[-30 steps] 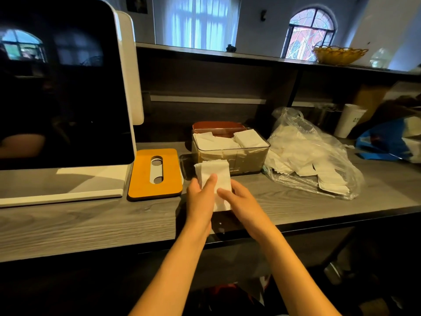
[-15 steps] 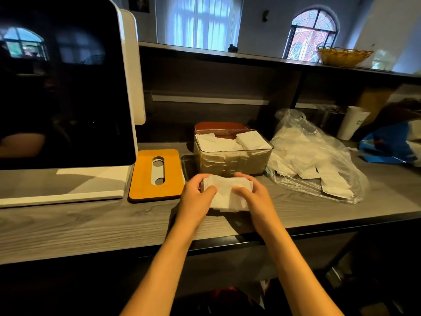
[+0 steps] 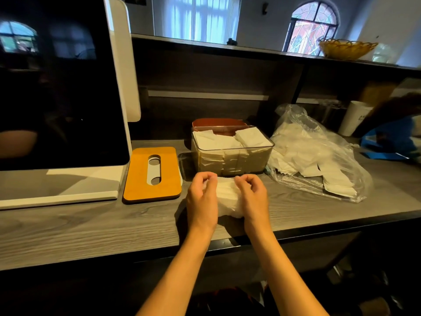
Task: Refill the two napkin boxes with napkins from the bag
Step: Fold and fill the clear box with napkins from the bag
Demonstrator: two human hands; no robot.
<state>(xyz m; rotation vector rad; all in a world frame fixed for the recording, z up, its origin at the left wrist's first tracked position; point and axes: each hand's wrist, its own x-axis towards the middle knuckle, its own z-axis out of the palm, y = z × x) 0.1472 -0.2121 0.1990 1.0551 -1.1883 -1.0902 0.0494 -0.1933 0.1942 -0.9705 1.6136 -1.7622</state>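
Left hand (image 3: 201,199) and right hand (image 3: 252,198) gripping a white folded napkin stack (image 3: 226,197) between them, fingers curled over its ends, just before the clear plastic napkin box (image 3: 232,163)

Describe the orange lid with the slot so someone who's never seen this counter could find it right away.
Start at the big dark screen standing on the left of the grey wooden counter. Lying flat against its white base, between it and the clear napkin box, is the orange lid. It is the only orange thing on the counter, a rounded rectangle with a long slot in its middle.

No legible text anywhere.
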